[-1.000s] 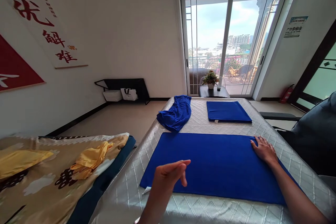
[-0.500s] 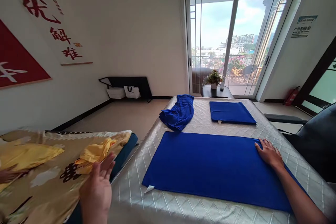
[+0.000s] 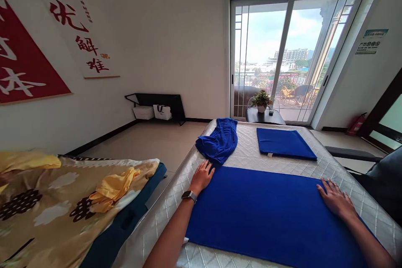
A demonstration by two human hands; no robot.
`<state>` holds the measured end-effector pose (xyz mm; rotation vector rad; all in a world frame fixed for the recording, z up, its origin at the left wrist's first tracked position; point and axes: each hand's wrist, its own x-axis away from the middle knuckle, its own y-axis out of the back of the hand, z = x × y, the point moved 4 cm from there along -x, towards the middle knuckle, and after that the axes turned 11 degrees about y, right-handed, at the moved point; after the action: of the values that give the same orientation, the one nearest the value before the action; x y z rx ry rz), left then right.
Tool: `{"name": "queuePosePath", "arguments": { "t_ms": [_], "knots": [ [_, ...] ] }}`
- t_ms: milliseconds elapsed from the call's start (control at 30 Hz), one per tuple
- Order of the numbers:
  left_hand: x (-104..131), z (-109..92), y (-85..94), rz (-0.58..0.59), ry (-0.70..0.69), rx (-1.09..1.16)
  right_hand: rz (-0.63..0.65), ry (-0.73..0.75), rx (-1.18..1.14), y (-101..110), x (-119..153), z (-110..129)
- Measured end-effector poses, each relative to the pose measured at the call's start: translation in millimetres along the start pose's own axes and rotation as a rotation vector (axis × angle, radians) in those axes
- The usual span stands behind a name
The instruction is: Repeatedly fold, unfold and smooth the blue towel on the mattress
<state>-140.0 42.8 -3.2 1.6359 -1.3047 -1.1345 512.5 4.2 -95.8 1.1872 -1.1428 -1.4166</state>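
A large blue cloth (image 3: 264, 213) lies spread flat on a pale quilted mattress (image 3: 166, 209). My left hand (image 3: 202, 176), below a wrist watch (image 3: 189, 195), rests on its far left corner with the fingers extended. On the far right corner lies my right hand (image 3: 337, 197), palm down, fingers spread. Just beyond my left hand is a crumpled blue cloth (image 3: 220, 140). A folded blue cloth (image 3: 285, 143) with a small white tag sits farther back on the right.
To the left, a patterned tan sheet (image 3: 63, 209) covers another bed, with a crumpled yellow cloth (image 3: 114, 188) on it. A small table (image 3: 265, 116) holding a potted plant (image 3: 261, 99) stands past the mattress. A black chair (image 3: 385, 180) is at the right.
My left hand has moved right, from above the mattress's left side onto the cloth's far left corner. My right hand stays at the far right corner. The view has shifted slightly left.
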Motion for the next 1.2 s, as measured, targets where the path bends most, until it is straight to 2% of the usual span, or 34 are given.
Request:
{"name": "queuePosePath", "arguments": {
  "t_ms": [67, 133, 200, 233, 300, 367, 433, 533, 600, 633, 700, 800, 900, 1000, 1200],
  "knots": [
    [-0.3, 6.1, -5.3, -0.007, 0.0, -0.013, 0.02, -0.002, 0.012, 5.9, 0.9, 1.7],
    [0.1, 9.9, -9.3, -0.012, 0.0, -0.026, 0.021, -0.046, 0.05, 21.5, 2.7, 13.7],
    [0.4, 11.5, -11.9, -0.018, 0.0, -0.04, 0.003, -0.096, 0.094, 43.2, 3.4, 41.6],
    [0.5, 11.7, -12.5, -0.023, -0.001, -0.045, -0.009, -0.11, 0.109, 54.3, 2.9, 62.7],
    [0.7, 11.3, -12.1, -0.033, -0.003, -0.053, 0.013, -0.045, 0.098, 70.7, 0.3, 121.3],
    [1.3, 10.3, -9.5, -0.045, -0.007, -0.057, 0.014, 0.081, 0.08, 80.9, -0.2, 195.5],
    [2.8, 8.1, -4.8, -0.073, -0.023, -0.061, 0.056, 0.325, 0.001, 82.0, 5.1, 279.6],
    [7.0, 3.1, 2.9, -0.148, -0.061, -0.05, 0.136, 0.532, -0.166, 74.2, 21.7, 386.7],
    [10.4, 0.4, 4.5, -0.175, -0.073, -0.033, 0.166, 0.61, -0.238, 66.8, 32.0, 434.7],
    [12.0, -0.4, 3.6, -0.171, -0.075, -0.031, 0.181, 0.633, -0.26, 62.9, 35.8, 450.1],
    [14.5, -0.4, -0.9, -0.133, -0.073, -0.049, 0.206, 0.65, -0.276, 55.9, 40.0, 464.0],
    [15.6, 3.2, -8.7, -0.072, -0.067, -0.087, 0.228, 0.617, -0.254, 49.6, 39.3, 447.9],
    [13.5, 8.3, -13.6, -0.051, -0.064, -0.087, 0.235, 0.566, -0.216, 47.3, 34.5, 396.5],
    [10.3, 12.0, -16.9, -0.037, -0.062, -0.064, 0.227, 0.486, -0.158, 44.4, 28.5, 315.6],
    [9.2, 10.7, -15.1, -0.057, -0.059, -0.025, 0.171, 0.149, 0.017, 36.7, 15.2, 118.0]
  ]
}}
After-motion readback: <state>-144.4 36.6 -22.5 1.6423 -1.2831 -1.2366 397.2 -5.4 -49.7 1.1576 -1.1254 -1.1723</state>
